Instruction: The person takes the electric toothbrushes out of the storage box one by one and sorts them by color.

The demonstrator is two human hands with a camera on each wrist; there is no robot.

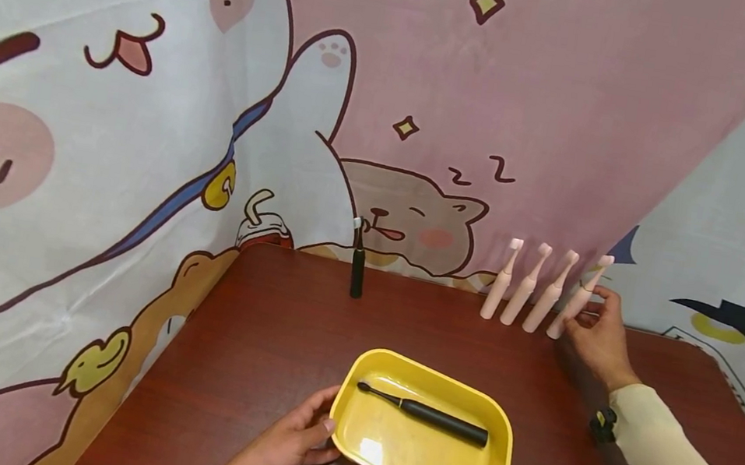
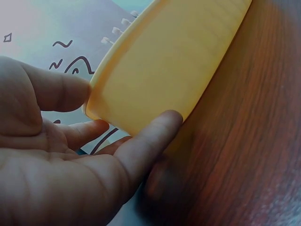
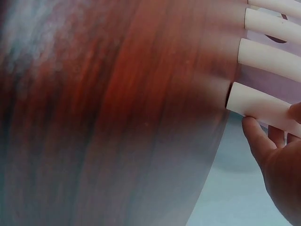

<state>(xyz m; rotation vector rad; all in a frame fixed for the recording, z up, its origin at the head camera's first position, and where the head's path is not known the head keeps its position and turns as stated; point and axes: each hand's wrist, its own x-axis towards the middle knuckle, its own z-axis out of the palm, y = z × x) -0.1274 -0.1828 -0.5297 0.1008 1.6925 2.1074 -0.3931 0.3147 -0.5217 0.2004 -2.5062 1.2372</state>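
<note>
My right hand (image 1: 602,337) grips the rightmost pink electric toothbrush (image 1: 580,299) by its handle, thumb in front. In the right wrist view, the lower end of this pale handle (image 3: 258,106) is close over the tabletop. Other pink toothbrushes (image 1: 522,299) stand upright in a row to its left. At the near side, my left hand (image 1: 288,441) holds the left end of a yellow tray (image 1: 387,443). The left wrist view has its fingers and thumb around the tray's end wall (image 2: 150,80). Inside the tray lies a black electric toothbrush (image 1: 443,419).
Toward the back of the dark red wooden table (image 1: 261,328), a second black toothbrush (image 1: 357,274) stands upright with a white head. Behind the table hangs a cloth (image 1: 557,115) printed with cartoon animals.
</note>
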